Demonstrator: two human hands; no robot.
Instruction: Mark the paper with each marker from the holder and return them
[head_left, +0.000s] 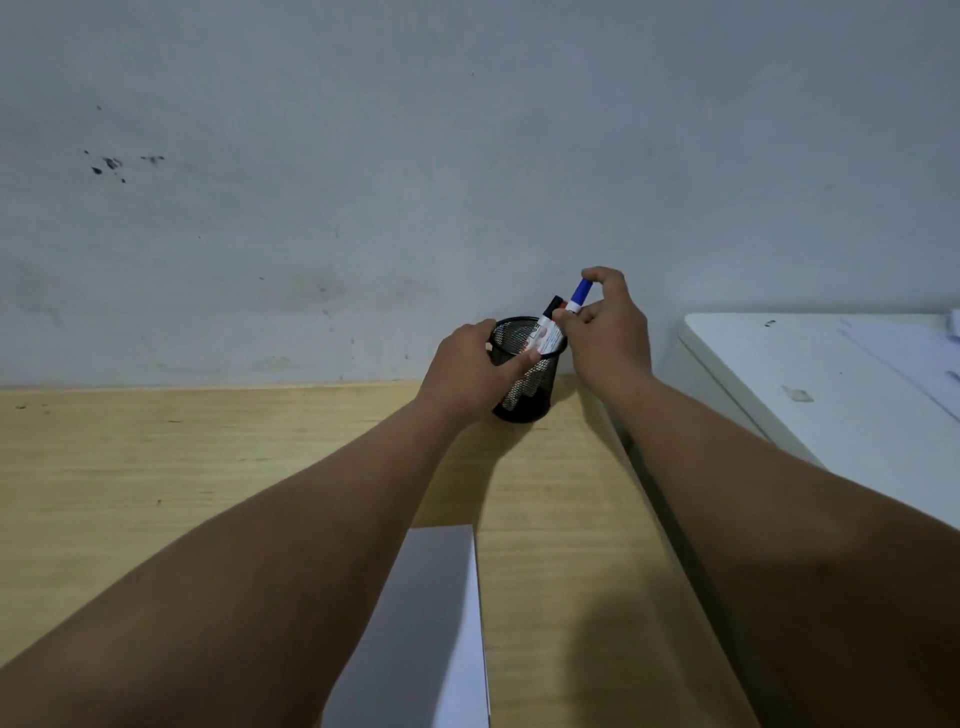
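Holder (522, 384) near wall edge, left hand (467, 374) bracing, right hand (608, 327) pinching blue marker (578, 296).

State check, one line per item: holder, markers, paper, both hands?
Mesh holder: upright on the desk, steadied.
Blue marker: capped, pinched, above the holder rim.
Black marker: capped, leaning in the holder.
Paper: flat, no marks visible.
Left hand: gripping the holder.
Right hand: closed on the blue marker.

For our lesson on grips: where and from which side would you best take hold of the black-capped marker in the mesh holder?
Pinch the black-capped marker by its capped upper end, coming from above. Only that end rises clear of the mesh holder rim; it leans right, close beside the blue marker in the right hand.
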